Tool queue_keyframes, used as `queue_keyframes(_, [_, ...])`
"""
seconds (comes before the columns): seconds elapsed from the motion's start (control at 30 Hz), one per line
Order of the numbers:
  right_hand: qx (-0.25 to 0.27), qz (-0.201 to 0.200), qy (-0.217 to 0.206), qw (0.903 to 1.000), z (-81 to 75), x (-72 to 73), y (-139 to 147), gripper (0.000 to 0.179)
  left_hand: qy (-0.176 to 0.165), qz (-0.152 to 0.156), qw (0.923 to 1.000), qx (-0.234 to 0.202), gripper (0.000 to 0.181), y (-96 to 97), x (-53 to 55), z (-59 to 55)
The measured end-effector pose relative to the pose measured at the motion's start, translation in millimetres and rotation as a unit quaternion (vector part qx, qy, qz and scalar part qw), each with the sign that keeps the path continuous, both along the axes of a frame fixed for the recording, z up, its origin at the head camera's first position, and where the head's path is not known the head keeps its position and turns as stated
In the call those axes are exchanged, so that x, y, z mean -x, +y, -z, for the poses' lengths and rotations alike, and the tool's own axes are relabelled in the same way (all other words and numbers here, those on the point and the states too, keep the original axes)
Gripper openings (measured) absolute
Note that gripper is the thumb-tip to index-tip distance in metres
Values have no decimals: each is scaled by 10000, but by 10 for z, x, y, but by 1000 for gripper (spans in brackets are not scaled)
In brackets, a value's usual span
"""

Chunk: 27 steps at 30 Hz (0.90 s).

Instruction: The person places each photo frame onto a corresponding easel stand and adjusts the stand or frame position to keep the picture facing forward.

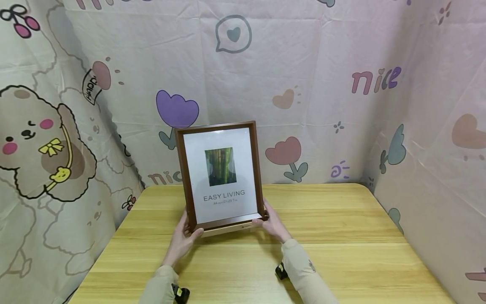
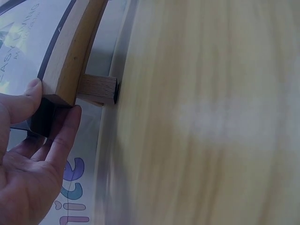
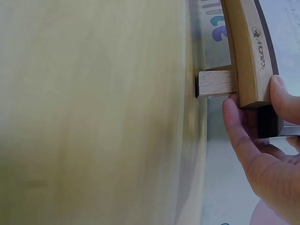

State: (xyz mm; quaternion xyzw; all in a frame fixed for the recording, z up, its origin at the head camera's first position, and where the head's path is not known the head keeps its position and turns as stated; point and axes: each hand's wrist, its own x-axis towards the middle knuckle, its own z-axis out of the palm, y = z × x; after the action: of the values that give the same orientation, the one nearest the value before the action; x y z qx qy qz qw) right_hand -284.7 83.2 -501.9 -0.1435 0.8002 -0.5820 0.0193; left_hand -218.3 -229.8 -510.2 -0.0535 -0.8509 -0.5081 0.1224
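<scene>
A brown picture frame [image 1: 186, 181] faces me, slightly tilted, its white insert [image 1: 243, 169] printed "EASY LIVING" around a small green picture. Under its bottom edge runs a pale wooden bar [image 1: 228, 229], with lettering in the right wrist view and a short wooden leg [image 2: 98, 88] behind it. My left hand [image 1: 180, 240] grips the lower left corner, thumb in front and fingers behind and below. At the lower right corner my right hand [image 1: 274, 221] holds on in the same way. Whether the leg touches the table cannot be told. The back of the frame is hidden.
A light wood-grain table [image 1: 334, 228] spreads under both arms. Behind it and along both sides hangs a printed cloth [image 1: 326, 50] with flowers, hearts and a cartoon animal. Black devices [image 1: 181, 293] are strapped at the sleeves.
</scene>
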Motion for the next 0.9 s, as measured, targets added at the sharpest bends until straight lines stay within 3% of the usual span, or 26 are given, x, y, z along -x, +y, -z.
queue_keyframes(0.47, [148, 169, 22, 9997, -19, -25, 110, 96, 27, 104, 9998, -192, 94, 113, 68, 7])
queue_keyframes(0.9, [-93, 306, 10, 9995, 15, -23, 196, 98, 101, 112, 9996, -220, 93, 197, 132, 32])
